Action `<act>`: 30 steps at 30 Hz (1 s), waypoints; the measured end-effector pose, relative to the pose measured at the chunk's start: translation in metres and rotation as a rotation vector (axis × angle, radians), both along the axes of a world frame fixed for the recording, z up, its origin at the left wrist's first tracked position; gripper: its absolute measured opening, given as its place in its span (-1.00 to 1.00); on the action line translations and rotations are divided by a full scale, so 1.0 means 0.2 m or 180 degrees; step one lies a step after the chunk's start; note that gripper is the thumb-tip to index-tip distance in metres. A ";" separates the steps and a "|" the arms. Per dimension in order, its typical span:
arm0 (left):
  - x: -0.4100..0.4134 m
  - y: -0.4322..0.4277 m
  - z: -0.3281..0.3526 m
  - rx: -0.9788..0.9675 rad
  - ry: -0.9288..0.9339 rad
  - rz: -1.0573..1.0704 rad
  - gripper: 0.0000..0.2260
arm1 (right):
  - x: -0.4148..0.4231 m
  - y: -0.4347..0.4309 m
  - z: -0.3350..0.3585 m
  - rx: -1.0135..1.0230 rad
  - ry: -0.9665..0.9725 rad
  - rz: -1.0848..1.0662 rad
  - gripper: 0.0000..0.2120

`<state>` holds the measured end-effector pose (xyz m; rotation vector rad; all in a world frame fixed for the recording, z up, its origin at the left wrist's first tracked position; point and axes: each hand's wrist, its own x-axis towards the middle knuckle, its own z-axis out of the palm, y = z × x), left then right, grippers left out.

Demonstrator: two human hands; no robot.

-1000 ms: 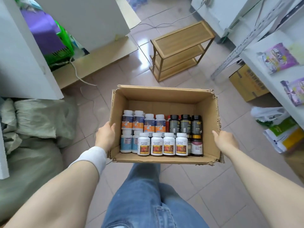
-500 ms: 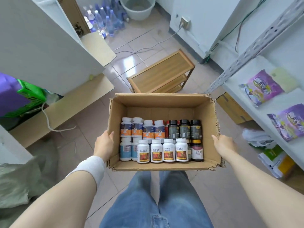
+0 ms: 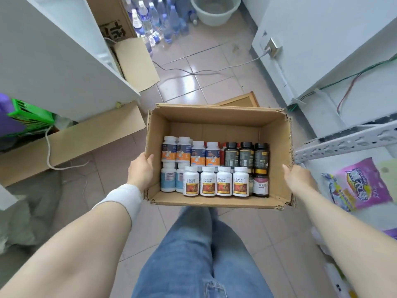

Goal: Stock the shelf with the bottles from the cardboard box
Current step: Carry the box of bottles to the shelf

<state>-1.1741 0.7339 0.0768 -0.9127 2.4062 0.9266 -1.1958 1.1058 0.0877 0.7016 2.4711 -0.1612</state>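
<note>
Gripping the left wall of the cardboard box (image 3: 214,130) with the left hand (image 3: 140,171), thumb hooked over the rim, remaining fingers hidden outside the wall, so cannot tell how those lie. Carrying the box above the floor, in front of the legs. Inside, packed in two rows toward the near wall: bottles (image 3: 208,183), white-capped at left and centre, dark ones at right, none lifted out. Clamping the right wall with the right hand (image 3: 297,177), thumb along the rim, other fingers out of sight beneath. Just beside that hand: the shelf (image 3: 348,143), bearing purple packets (image 3: 365,186) but no bottles in view. Judged from this: stocking not begun. Left to do: free a hand, then move every bottle across.
</note>
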 end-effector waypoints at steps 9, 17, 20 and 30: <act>-0.49 0.13 -0.25 0.0158 -0.0233 0.0480 -0.66 | -0.73 0.07 -0.20 0.0173 -0.0174 0.0380 -0.50; -0.75 0.20 -0.43 0.0020 -0.0436 0.0752 -0.66 | -1.18 0.09 -0.43 0.0050 -0.0339 0.0590 -0.53; -0.81 0.22 -0.51 -0.0056 -0.0513 0.0810 -0.66 | -1.33 0.09 -0.53 -0.0120 -0.0454 0.0617 -0.53; -0.93 0.26 -0.75 -0.0080 -0.0584 0.1020 -0.67 | -1.61 0.10 -0.78 -0.0097 -0.0572 0.0882 -0.54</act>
